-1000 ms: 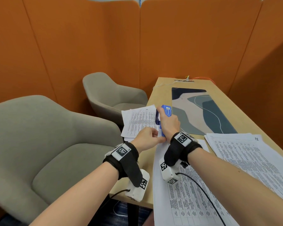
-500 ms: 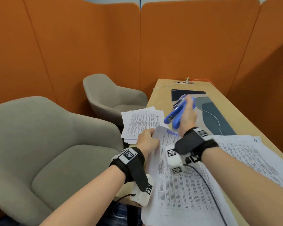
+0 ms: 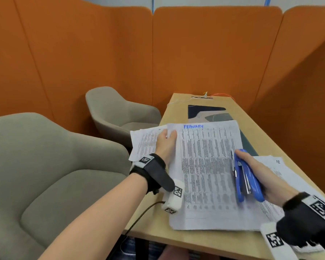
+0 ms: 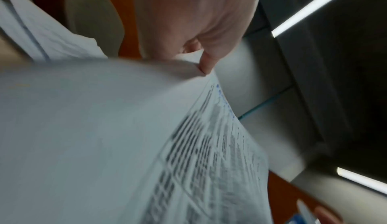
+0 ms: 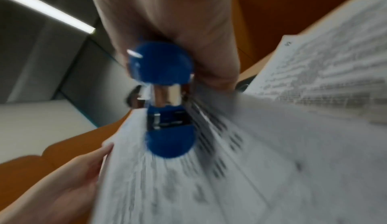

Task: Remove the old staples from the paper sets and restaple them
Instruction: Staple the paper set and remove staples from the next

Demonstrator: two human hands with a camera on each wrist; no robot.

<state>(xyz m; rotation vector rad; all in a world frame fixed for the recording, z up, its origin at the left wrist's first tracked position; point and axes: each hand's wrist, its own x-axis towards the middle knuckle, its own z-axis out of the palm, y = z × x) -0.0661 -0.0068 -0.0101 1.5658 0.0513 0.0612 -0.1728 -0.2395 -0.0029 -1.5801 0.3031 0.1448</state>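
Observation:
A printed paper set headed "FEBRUARY" (image 3: 206, 166) is lifted off the wooden table, tilted up toward me. My left hand (image 3: 166, 141) pinches its top left corner; in the left wrist view the thumb (image 4: 207, 61) presses on that corner of the sheets (image 4: 104, 128). My right hand (image 3: 259, 171) grips a blue stapler (image 3: 246, 177) over the set's right edge. The right wrist view shows the stapler (image 5: 165, 98) end on, above the blurred page (image 5: 230, 169). A second paper set (image 3: 143, 143) lies at the table's left edge, behind my left hand.
More printed sheets (image 3: 276, 169) lie on the table (image 3: 204, 239) under my right hand. A patterned desk mat (image 3: 203, 111) lies farther back, with a cable port (image 3: 202, 97) at the far end. Two grey armchairs (image 3: 51, 166) stand left of the table. Orange partitions enclose the booth.
My right hand has drawn the stapler back from the set's top left corner and toward me at the right. My left hand has lifted the February set up and forward.

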